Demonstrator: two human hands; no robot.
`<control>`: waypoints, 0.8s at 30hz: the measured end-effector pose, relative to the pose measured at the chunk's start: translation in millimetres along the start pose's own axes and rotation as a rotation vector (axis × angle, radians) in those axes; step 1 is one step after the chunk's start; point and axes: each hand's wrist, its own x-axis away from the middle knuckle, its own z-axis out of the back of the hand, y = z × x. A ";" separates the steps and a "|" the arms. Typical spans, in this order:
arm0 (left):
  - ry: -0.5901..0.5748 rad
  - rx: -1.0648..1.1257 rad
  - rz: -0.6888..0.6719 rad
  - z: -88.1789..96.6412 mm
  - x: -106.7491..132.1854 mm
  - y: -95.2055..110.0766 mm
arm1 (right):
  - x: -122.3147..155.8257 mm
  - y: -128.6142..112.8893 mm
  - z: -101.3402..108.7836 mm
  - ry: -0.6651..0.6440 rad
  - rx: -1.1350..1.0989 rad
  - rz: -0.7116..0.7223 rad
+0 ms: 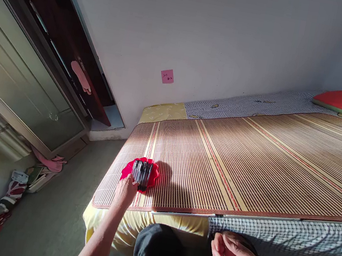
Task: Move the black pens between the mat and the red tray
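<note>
Head view: left hand (pixel 125 190) at near edge of red scalloped dish (pixel 139 172), fingertips touching bundle of dark pens (pixel 141 174) in it; grip state not discernible. Dish on striped bamboo mat (pixel 251 160), near left corner of bed. Right hand (pixel 231 255) empty, fingers loosely curled, above dark trouser knee (pixel 158 249).

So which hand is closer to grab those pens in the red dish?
Left. The left hand already touches the red dish of pens; the right hand rests open near the knee.
</note>
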 end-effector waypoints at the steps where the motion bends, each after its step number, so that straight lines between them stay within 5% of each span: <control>1: 0.004 -0.013 0.011 -0.4 -0.5 0.8 | 0.1 0.2 0.2 0.001 -0.006 -0.001; 16: 0.051 -0.002 0.107 -1.1 -12.9 13.5 | -1.0 -0.1 2.0 -0.016 0.007 0.000; 24: 0.100 0.126 0.066 16.6 24.1 29.1 | 0.5 0.2 2.4 -0.034 -0.036 -0.002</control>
